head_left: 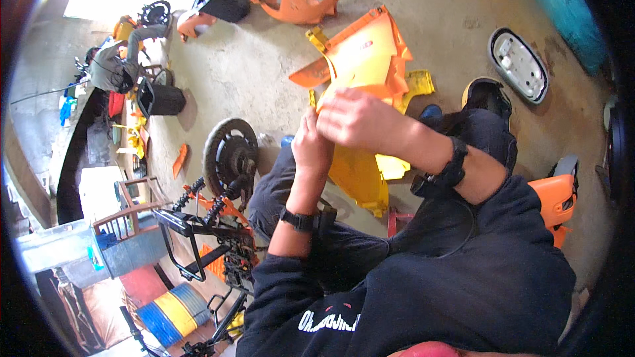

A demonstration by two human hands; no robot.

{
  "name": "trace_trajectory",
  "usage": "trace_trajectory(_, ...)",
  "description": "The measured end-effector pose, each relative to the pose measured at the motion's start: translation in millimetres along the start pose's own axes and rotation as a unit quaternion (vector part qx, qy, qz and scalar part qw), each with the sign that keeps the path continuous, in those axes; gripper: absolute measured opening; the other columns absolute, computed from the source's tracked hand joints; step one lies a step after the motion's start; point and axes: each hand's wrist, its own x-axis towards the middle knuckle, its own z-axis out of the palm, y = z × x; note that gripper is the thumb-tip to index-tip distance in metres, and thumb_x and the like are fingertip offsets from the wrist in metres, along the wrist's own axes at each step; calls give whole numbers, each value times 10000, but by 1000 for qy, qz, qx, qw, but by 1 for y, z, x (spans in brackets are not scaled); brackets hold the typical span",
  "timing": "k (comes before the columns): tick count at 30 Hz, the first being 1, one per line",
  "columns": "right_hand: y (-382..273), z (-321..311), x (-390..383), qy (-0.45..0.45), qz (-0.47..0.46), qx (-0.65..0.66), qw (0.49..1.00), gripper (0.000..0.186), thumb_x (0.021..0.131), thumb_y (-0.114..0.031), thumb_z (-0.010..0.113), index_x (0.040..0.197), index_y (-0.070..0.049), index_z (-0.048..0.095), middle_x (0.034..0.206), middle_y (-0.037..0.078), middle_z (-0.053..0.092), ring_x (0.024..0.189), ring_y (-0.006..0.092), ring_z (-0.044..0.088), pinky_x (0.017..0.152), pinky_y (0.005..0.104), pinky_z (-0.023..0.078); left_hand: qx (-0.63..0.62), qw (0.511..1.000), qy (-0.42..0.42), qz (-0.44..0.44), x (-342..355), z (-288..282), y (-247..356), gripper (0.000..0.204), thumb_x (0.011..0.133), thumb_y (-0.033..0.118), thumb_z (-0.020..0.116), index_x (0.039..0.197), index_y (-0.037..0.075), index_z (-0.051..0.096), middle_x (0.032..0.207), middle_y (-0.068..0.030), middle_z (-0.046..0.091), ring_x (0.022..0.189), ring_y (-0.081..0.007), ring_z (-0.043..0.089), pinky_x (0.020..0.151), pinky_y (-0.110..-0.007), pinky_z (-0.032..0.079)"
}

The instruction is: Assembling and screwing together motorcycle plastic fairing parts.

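My left hand (312,142) is closed around the narrow edge of a yellow plastic panel (357,182), just below the middle of the view. My right hand (357,119) lies over the same edge, fingers bent together against my left hand's fingertips; what they grip is hidden. An orange plastic panel (357,46) with a bright, glossy face lies just beyond my hands, above another yellow piece (417,82). My bent legs, in dark trousers, are around and below the yellow panel.
A black wheel (230,155) and bike frame (198,238) are at left. A co-worker (112,66) bends near black bins (159,99) at upper left. Orange parts (297,3) lie at the top; a white-rimmed tray-like part (517,63) and an orange part (555,201) are at right.
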Motion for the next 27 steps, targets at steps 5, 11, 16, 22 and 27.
trace_trajectory(5, -29, -77, 11, 201, -108, 106, 968, 162, 831, -143, 602, 978, -97, 652, 1068, 69, 658, 1095, 244, 615, 998, 420, 460, -103, 990, 49, -86, -14, -31, -23, 201, 858, 180, 648, 1015, 58, 617, 896, -175, 672, 774, -361, 672, 614, -426, 531)
trace_trajectory(11, 7, -99, -34, 197, 374, 41, 905, 371, 894, -139, 588, 1252, -50, 555, 1203, 171, 599, 1163, 359, 540, 992, 449, 441, -74, 946, 292, -117, -32, -133, -14, 229, 869, 83, 583, 1063, -35, 617, 797, -166, 681, 715, -226, 686, 636, -356, 521)
trace_trajectory(16, 14, -116, -52, 167, 585, 475, 636, 568, 945, -294, 608, 1408, -46, 391, 1334, 182, 534, 1193, 282, 546, 915, 401, 507, -302, 878, 305, -211, -62, -166, -22, 192, 901, 39, 528, 1028, -72, 620, 929, -45, 659, 831, -109, 585, 730, -252, 458)
trace_trajectory(22, 34, -74, -57, 78, 424, 775, 463, 467, 953, -268, 572, 1300, 31, 482, 1240, 136, 611, 996, 218, 670, 914, 349, 536, -439, 817, 315, -200, -79, -127, -32, 178, 895, 43, 533, 1008, -61, 623, 923, -23, 642, 809, -103, 564, 700, -249, 441)
trace_trajectory(27, 72, -29, -104, 8, 400, 609, 685, 369, 890, -124, 582, 1210, 58, 548, 1093, 154, 674, 920, 234, 693, 837, 376, 573, -502, 799, 267, -194, -73, -74, -39, 173, 873, 43, 546, 986, -45, 642, 931, -26, 646, 852, -109, 582, 750, -254, 462)
